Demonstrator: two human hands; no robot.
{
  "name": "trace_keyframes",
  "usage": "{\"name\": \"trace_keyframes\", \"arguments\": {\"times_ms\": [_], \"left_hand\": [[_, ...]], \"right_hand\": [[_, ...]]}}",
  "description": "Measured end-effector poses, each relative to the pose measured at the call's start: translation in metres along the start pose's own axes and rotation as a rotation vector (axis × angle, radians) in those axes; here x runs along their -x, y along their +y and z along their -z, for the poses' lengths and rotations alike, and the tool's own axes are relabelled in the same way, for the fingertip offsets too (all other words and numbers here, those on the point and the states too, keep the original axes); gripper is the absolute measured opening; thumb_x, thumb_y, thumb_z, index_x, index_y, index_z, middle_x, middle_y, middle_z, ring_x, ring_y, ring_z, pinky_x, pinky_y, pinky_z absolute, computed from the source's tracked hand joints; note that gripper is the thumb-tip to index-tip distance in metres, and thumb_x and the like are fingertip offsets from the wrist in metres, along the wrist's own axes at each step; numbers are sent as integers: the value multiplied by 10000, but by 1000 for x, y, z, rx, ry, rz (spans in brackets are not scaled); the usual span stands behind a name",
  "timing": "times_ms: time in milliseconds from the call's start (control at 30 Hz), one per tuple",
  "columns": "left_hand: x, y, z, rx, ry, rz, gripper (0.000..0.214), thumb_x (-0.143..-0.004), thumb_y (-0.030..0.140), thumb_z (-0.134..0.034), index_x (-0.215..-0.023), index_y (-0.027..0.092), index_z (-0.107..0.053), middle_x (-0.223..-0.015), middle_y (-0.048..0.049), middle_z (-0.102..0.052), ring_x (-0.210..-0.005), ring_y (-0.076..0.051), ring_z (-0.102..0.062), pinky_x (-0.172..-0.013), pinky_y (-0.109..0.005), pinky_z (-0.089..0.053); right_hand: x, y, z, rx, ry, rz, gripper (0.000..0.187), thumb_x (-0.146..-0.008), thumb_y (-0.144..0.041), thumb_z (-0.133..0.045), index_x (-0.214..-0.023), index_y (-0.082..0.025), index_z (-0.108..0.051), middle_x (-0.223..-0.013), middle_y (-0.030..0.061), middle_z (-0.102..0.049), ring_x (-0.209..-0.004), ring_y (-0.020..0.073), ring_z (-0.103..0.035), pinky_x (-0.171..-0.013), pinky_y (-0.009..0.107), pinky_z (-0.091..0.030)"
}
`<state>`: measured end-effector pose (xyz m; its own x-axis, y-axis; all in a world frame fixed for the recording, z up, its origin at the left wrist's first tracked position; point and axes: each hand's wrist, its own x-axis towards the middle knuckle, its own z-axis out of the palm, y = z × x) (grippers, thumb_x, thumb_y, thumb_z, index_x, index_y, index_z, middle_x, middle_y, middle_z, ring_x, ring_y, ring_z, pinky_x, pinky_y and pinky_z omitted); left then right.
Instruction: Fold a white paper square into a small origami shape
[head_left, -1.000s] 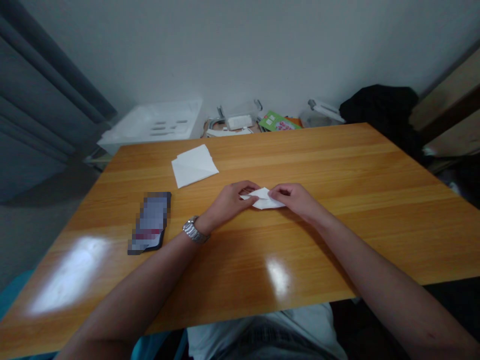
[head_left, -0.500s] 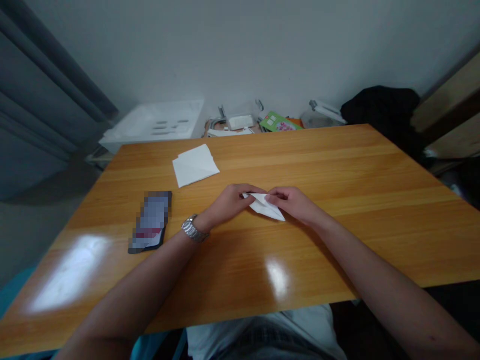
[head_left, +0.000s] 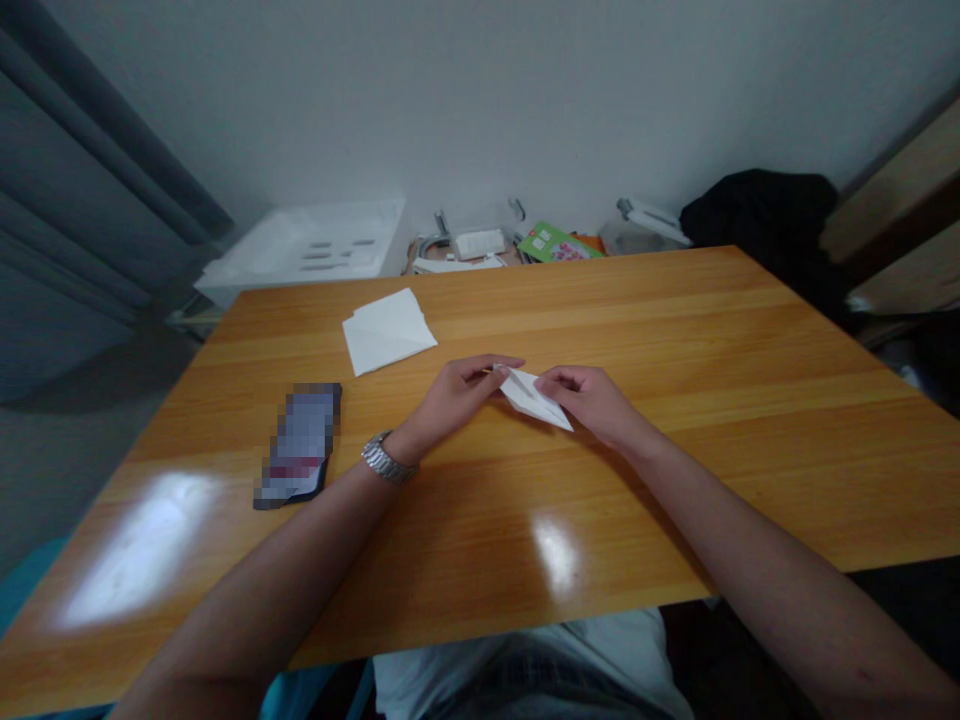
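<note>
left hand (head_left: 469,390); right hand (head_left: 589,397); folded paper (head_left: 531,397) held; slant now steeper

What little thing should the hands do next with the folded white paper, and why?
Maybe the right hand could gently press along the folded white paper to flatten it: that hand's thumb rests on top, and the left hand grips the other end, which should help steady it.
</note>
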<state>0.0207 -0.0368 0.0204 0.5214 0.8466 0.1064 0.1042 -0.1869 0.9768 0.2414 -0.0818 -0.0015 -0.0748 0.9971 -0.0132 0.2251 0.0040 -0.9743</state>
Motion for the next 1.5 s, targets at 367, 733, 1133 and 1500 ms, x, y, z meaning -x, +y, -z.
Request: {"name": "trace_keyframes", "arguments": {"times_ms": [367,733,1133,1500], "left_hand": [[-1,-9,-8,173,111,9,377,-954,324,-597,-1290,170,-676,-1057,-74,-750,-916,-153,-708,-913,-336,-602],[-1,-2,-9,-85,152,-55,279,-891,390,-705,-1041,157,-741,-956,-69,-756,-809,-142,-675,-754,-259,-563],[-1,-7,-9,187,169,26,289,-890,393,-713,-1035,143,-724,-1069,-103,-743,-934,-161,-693,-863,-304,-594],[-3,-8,-7,85,216,-7,305,-862,410,-748,-990,134,-726,-960,-84,-751,-855,-160,-693,-776,-282,-593]], "right_hand": [[-1,-1,-2,0,38,2,350,-831,-512,-706,-868,-165,-740,-815,45,-726,-701,165,-587,-665,297,-428],[1,0,-1,41,31,32,344,-847,-508,-708,-877,-166,-736,-806,37,-712,-692,159,-578,-632,284,-405],[3,-7,0,27,-25,78,324,-887,-503,-666,-919,-186,-723,-849,29,-704,-719,159,-581,-655,287,-417],[1,1,0,26,-21,84,337,-898,-516,-660,-966,-194,-732,-877,36,-719,-755,174,-604,-680,289,-438]]}}
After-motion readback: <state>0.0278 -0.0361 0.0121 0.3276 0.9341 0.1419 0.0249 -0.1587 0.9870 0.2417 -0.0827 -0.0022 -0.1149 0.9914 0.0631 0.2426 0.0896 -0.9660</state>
